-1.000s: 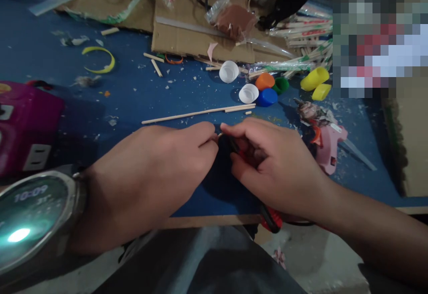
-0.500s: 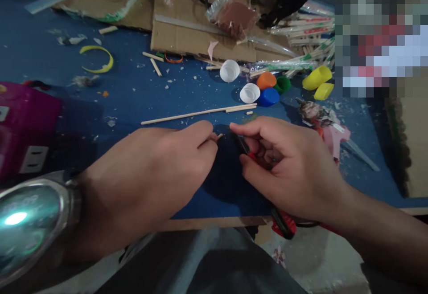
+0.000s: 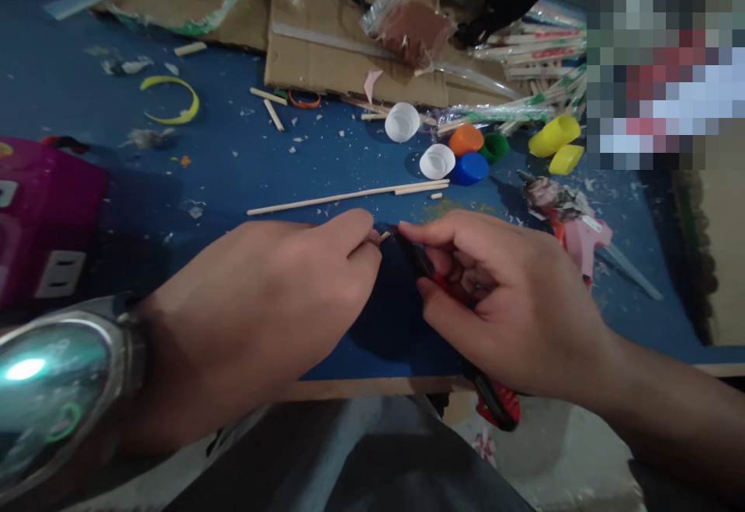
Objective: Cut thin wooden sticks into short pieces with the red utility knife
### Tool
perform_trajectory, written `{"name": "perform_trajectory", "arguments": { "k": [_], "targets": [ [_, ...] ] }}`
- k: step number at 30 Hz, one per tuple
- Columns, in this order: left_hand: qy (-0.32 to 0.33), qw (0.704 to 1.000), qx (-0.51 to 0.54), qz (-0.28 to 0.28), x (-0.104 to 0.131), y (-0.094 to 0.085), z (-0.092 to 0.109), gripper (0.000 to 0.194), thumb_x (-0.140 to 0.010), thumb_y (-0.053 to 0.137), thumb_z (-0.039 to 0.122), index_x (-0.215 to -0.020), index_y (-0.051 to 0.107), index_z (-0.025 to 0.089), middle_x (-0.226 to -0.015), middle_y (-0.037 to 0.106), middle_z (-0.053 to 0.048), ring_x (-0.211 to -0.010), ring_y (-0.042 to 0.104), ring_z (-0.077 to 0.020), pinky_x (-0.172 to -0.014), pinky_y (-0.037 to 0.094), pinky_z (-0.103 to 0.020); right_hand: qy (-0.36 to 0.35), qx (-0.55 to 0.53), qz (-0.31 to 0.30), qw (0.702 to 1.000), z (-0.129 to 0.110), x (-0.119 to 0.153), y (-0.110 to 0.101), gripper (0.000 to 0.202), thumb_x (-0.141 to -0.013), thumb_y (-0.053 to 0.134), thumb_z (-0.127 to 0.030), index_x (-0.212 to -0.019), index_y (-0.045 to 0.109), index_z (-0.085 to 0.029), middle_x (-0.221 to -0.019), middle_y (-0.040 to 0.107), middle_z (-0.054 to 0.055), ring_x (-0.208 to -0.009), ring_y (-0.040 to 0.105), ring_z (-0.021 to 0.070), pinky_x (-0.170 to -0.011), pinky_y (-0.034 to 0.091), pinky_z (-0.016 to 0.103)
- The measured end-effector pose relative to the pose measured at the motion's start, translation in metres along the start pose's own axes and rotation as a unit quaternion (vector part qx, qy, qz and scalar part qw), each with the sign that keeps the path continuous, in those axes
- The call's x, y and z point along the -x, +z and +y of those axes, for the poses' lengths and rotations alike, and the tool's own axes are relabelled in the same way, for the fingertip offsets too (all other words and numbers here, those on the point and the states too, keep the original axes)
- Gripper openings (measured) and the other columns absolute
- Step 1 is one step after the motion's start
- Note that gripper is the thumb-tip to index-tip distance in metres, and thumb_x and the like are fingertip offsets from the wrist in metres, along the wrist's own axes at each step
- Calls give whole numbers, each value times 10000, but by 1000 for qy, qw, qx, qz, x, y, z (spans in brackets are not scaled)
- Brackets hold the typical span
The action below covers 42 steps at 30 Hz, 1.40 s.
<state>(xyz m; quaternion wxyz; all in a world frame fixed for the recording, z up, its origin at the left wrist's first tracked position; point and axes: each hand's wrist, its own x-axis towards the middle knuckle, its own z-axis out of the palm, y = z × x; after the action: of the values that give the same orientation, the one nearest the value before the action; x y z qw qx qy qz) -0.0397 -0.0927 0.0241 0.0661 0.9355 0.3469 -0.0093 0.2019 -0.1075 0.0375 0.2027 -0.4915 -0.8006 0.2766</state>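
So the left hand point(image 3: 273, 287) had a thin pale wooden stick point(image 3: 385, 236) pinched over the blue tabletop point(image 3: 331, 361), tip beside the red-and-black hand tool point(image 3: 414, 254) in the right hand's point(image 3: 506, 295) curled fingers, alignment that kinda called for steadiness.

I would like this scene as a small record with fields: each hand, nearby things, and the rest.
Left hand: holds a short stick
Right hand: holds a black-and-red tool, its tip close to the short stick
Beyond the hands: long stick, white caps, blue cap
Rest: pink glue gun, cardboard, yellow ring
Surface: blue table
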Motion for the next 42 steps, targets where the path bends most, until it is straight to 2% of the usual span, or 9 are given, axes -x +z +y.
{"name": "perform_trajectory", "arguments": {
  "k": [5,9,11,15,22,25,30,36,42],
  "targets": [
    [-2,1000,-14,-10,-3,-4,1,339,-974,462,38,-1023,757,199,-958,726,-78,-592,594,-228,-509,283,-414,-4,2,-9,1000,2,-1,2,313,-890,640,-66,-1166,752,-164,-858,663,-11,-692,625,152,-629,473,313],
    [-36,994,0,-100,-10,-14,5,333,-915,520,14,-1023,771,203,-1001,737,-88,-580,577,-227,-498,258,-410,-18,8,-7,1000,3,0,5,270,-910,631,-80,-1144,756,-133,-856,661,7,-713,632,166,-644,472,323],
    [-38,994,7,-104,-12,-17,6,334,-899,526,10,-1013,772,207,-995,737,-92,-587,576,-233,-503,244,-409,-24,15,-9,1000,3,-1,6,171,-922,617,-89,-1029,730,-160,-863,669,23,-736,644,178,-660,483,327],
    [-28,996,4,-81,-13,-14,6,334,-888,504,10,-975,757,210,-926,713,-92,-576,560,-240,-504,218,-409,-24,23,-15,999,3,-3,8,126,-922,618,-95,-903,652,-215,-890,690,40,-754,658,192,-674,497,334],
    [-25,998,-23,-61,-8,-12,3,313,-912,481,35,-988,731,207,-905,686,-90,-527,506,-212,-492,250,-417,-10,2,10,1000,5,-3,4,293,-886,665,-58,-1133,748,-193,-882,698,0,-694,642,165,-649,488,332],
    [-20,997,-30,-64,-6,-12,2,322,-913,480,33,-998,738,206,-935,701,-98,-530,509,-210,-481,262,-423,-3,-15,32,999,6,-1,3,348,-901,668,-59,-1214,769,-172,-873,667,-14,-692,633,153,-713,537,344],
    [-8,1000,-10,-10,-1,-8,-1,326,-936,482,43,-959,750,227,-876,669,-88,-564,527,-232,-505,284,-434,11,-39,40,998,9,-1,1,343,-911,681,-70,-1228,776,-162,-859,634,-23,-716,647,154,-791,579,368],
    [17,999,-4,35,-4,-5,-6,358,-955,453,29,-940,753,223,-860,686,-75,-593,567,-243,-525,307,-418,9,-42,39,998,14,-3,0,380,-913,684,-82,-1263,774,-199,-858,646,-28,-644,594,138,-692,528,354],
    [73,992,-27,102,-4,-6,-12,334,-1042,459,101,-1029,779,200,-1043,800,-99,-788,716,-281,-593,426,-382,27,-95,62,993,16,-4,0,387,-923,693,-93,-1288,757,-204,-836,602,-33,-639,567,139,-576,459,325]
  ]
}}
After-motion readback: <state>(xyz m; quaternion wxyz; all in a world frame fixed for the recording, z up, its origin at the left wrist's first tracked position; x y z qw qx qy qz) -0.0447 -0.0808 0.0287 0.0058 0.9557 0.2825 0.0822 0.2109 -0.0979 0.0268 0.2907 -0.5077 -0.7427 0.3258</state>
